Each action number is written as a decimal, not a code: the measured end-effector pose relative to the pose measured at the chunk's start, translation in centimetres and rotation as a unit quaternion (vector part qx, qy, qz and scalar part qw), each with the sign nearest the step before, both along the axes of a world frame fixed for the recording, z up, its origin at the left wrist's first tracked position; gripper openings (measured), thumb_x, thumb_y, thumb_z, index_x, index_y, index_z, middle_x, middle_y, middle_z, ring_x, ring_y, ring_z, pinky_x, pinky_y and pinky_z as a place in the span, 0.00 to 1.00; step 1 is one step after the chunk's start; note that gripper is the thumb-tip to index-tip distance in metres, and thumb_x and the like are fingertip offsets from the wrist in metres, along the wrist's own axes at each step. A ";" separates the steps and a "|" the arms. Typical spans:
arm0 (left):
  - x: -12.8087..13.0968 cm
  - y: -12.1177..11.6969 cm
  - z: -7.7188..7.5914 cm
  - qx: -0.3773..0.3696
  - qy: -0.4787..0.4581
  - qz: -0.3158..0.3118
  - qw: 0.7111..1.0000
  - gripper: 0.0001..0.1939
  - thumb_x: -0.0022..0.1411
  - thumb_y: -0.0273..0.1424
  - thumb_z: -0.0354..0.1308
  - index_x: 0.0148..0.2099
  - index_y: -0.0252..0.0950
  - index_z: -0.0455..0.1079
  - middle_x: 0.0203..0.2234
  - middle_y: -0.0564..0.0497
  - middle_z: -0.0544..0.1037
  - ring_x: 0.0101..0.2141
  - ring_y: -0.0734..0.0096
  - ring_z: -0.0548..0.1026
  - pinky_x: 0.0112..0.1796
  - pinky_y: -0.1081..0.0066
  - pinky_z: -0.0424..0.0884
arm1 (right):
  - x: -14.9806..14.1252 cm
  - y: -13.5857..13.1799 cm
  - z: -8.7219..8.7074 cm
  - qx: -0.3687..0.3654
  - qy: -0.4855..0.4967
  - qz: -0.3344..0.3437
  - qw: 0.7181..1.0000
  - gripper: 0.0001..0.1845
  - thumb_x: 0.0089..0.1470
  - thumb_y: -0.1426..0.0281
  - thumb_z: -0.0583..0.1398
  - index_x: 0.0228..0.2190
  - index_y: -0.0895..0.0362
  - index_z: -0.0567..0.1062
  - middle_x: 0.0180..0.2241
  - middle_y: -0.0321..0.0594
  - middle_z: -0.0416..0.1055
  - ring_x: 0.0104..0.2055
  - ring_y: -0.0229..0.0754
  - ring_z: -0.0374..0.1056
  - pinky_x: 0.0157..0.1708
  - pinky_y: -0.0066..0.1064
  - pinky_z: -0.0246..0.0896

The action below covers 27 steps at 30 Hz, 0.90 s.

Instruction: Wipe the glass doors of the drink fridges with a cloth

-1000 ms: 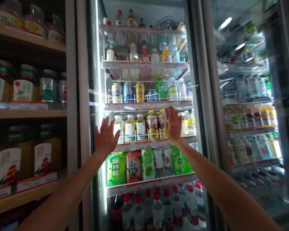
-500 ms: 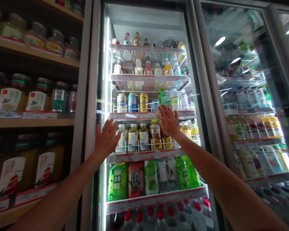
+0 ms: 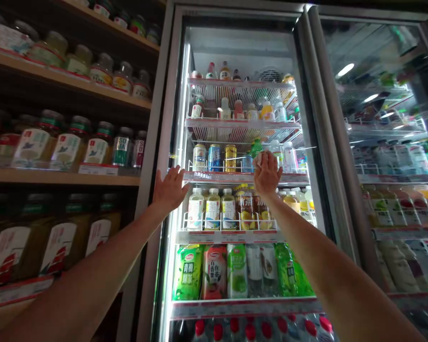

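My right hand (image 3: 268,176) is raised against the glass door (image 3: 242,42) of a lit drinks cooler. Under its fingers is a pale crumpled cloth (image 3: 259,158), pressed to the glass in front of the shelf with cans. My left hand (image 3: 169,191) lies flat with fingers spread at the left edge of the door, by the metal frame (image 3: 163,118). It holds nothing. Behind the glass, tea bottles (image 3: 213,209) stand between and below my hands, and a green bottle (image 3: 256,145) shows beside the cloth.
Wooden shelves (image 3: 57,176) with jars and bottles stand close on the left. A vertical metal post (image 3: 324,118) separates this door from another glass-fronted cooler (image 3: 388,118) on the right. Larger drink cartons and bottles (image 3: 187,273) fill the lower shelf.
The view has swung left, so the cooler sits farther right. My right hand and the cloth have moved slightly up across the glass. My left hand stays by the door's edge.
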State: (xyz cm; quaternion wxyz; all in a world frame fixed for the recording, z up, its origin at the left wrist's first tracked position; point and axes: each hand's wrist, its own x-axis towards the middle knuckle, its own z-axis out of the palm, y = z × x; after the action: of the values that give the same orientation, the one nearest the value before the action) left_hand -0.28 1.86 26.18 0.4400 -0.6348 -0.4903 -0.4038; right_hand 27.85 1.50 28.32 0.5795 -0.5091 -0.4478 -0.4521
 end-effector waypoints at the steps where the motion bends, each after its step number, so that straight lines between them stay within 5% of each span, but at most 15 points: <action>1: -0.1 0.0 0.0 -0.002 0.002 0.001 1.000 0.28 0.64 0.38 0.36 0.63 0.31 0.51 0.63 0.42 0.52 0.62 0.58 0.51 0.59 0.47 0.42 | -0.8 0.1 0.2 0.003 0.009 0.002 1.000 0.30 0.57 0.69 0.45 0.61 0.59 0.52 0.64 0.46 0.47 0.65 0.52 0.43 0.59 0.54 0.41; 7: -2.1 0.2 0.2 0.020 -0.005 -0.027 0.999 0.29 0.63 0.36 0.38 0.63 0.29 0.50 0.63 0.42 0.52 0.63 0.59 0.50 0.60 0.49 0.43 | -6.1 0.9 0.3 -0.072 -0.306 0.040 0.949 0.30 0.55 0.69 0.49 0.60 0.51 0.53 0.64 0.36 0.47 0.66 0.47 0.40 0.62 0.50 0.37; 12: -5.0 -0.3 0.7 0.066 -0.039 -0.039 0.996 0.29 0.62 0.35 0.41 0.64 0.30 0.49 0.63 0.41 0.50 0.63 0.58 0.49 0.59 0.49 0.43 | -8.2 1.7 3.1 0.002 -0.057 0.075 0.995 0.30 0.56 0.70 0.47 0.61 0.56 0.53 0.64 0.47 0.46 0.65 0.56 0.40 0.58 0.61 0.37; 14: -5.6 -0.7 0.9 0.071 -0.045 -0.035 0.996 0.29 0.61 0.35 0.41 0.63 0.30 0.50 0.63 0.41 0.51 0.63 0.58 0.49 0.59 0.49 0.43 | -10.7 2.1 3.0 -0.022 -0.123 0.081 0.989 0.30 0.56 0.69 0.48 0.60 0.55 0.54 0.64 0.45 0.47 0.65 0.56 0.40 0.59 0.59 0.39; 18: -6.2 -1.6 0.9 0.080 -0.028 -0.030 0.996 0.28 0.62 0.35 0.41 0.63 0.31 0.50 0.64 0.42 0.50 0.63 0.60 0.48 0.60 0.51 0.41 | -15.9 2.3 1.6 -0.085 -0.387 0.082 0.914 0.27 0.57 0.71 0.49 0.58 0.50 0.57 0.63 0.35 0.50 0.65 0.47 0.42 0.62 0.52 0.36; 23: -7.2 -2.2 0.7 0.085 -0.033 -0.031 0.995 0.29 0.63 0.36 0.41 0.63 0.31 0.50 0.64 0.43 0.49 0.63 0.60 0.47 0.60 0.52 0.40 | -17.0 2.0 1.8 -0.072 -0.227 0.072 0.969 0.28 0.57 0.71 0.48 0.60 0.55 0.54 0.64 0.42 0.46 0.66 0.52 0.39 0.61 0.56 0.35; 25: -7.2 -2.1 0.5 0.090 -0.043 -0.036 0.994 0.29 0.63 0.36 0.41 0.63 0.30 0.50 0.64 0.42 0.49 0.63 0.60 0.47 0.60 0.52 0.39 | -17.3 2.0 0.6 -0.079 -0.260 0.065 0.960 0.28 0.57 0.70 0.49 0.59 0.52 0.54 0.64 0.40 0.46 0.66 0.52 0.39 0.61 0.55 0.36; 27: -7.0 -1.9 0.2 0.093 -0.046 -0.044 0.994 0.29 0.63 0.36 0.41 0.63 0.31 0.50 0.64 0.41 0.49 0.63 0.59 0.47 0.60 0.51 0.39 | -17.5 2.1 -1.3 -0.091 -0.371 0.065 0.922 0.28 0.57 0.71 0.50 0.58 0.48 0.56 0.64 0.35 0.48 0.66 0.48 0.39 0.62 0.52 0.35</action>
State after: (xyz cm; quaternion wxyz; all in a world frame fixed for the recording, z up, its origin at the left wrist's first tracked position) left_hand -7.30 -0.02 26.36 0.4564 -0.5926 -0.4418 -0.4954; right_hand 10.38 3.56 27.04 0.3512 -0.3259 -0.7019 -0.5271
